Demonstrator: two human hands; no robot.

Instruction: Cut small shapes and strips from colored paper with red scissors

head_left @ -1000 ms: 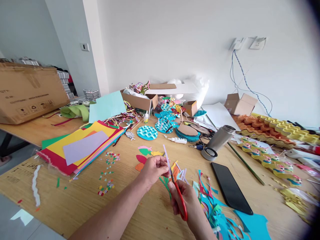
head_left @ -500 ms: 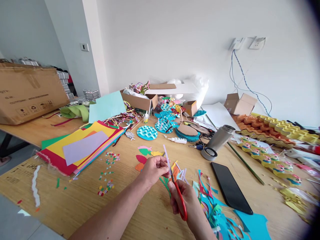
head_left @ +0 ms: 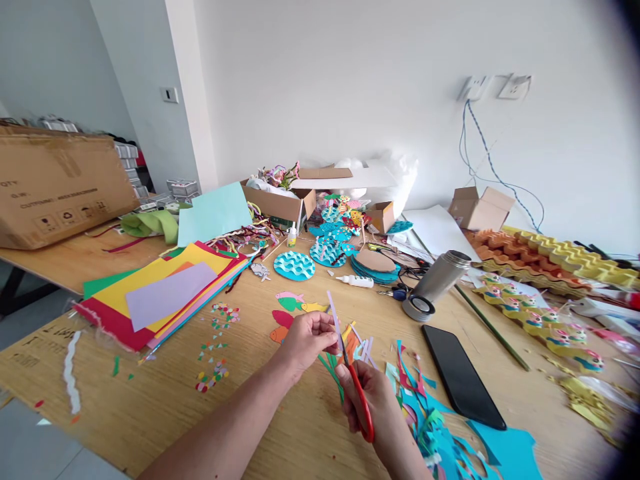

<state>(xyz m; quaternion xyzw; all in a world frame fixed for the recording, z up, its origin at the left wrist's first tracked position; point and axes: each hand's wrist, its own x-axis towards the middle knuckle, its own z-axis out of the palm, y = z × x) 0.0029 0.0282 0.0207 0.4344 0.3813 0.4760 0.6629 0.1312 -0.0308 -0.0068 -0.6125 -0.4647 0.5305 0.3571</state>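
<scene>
The left hand (head_left: 306, 340) pinches a light purple paper strip (head_left: 333, 313) between thumb and fingers at the centre of the frame. The right hand (head_left: 370, 393), lower centre, is closed around the red handle of the scissors (head_left: 362, 392); the blades are at the lower end of the strip.

Markings: the cardboard carton (head_left: 60, 187), upper left of the frame, is printed "QTY" above a partly legible line and a row of handling symbols. Dark characters on the tabletop (head_left: 165, 400), at the left edge of the frame, cannot be read. Labels on the upright bottle (head_left: 292, 235) and the lying white bottle (head_left: 359, 281), mid-frame, are too small to read. A black phone (head_left: 464, 377) lies lower right.
</scene>
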